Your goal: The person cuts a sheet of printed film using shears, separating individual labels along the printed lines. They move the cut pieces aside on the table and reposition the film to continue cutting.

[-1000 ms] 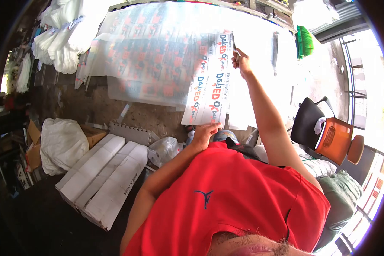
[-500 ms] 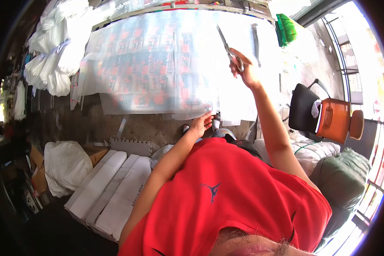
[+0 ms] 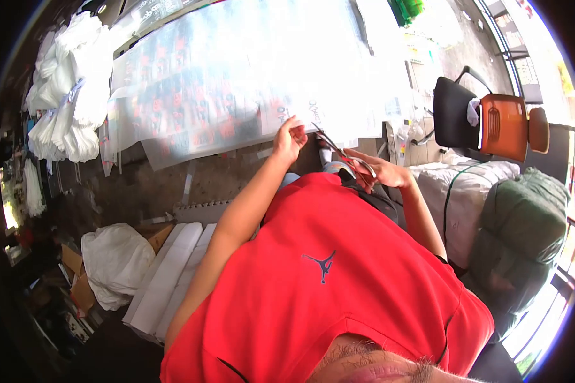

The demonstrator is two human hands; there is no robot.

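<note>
Printed translucent sheets [image 3: 198, 102] lie spread over the table, with their near edge toward my body. My left hand [image 3: 291, 139] is at that near edge, its fingers curled at the sheet; whether it pinches the sheet is too small to tell. In my right hand [image 3: 377, 171] is a pair of scissors [image 3: 329, 141], held by the handles in front of my waist. The blades point up and left toward the sheet's edge, a little to the right of my left hand.
White bundled bags [image 3: 73, 89] hang at the left. White boxes [image 3: 163, 274] and a white sack [image 3: 118, 262] stand at the lower left. At the right are an orange and black chair [image 3: 501, 127], a white bale [image 3: 460, 198] and a green bale [image 3: 524, 223].
My right hand has come down from above the table to my waist with the scissors. My left hand has moved slightly up and left, and the view has shifted.
</note>
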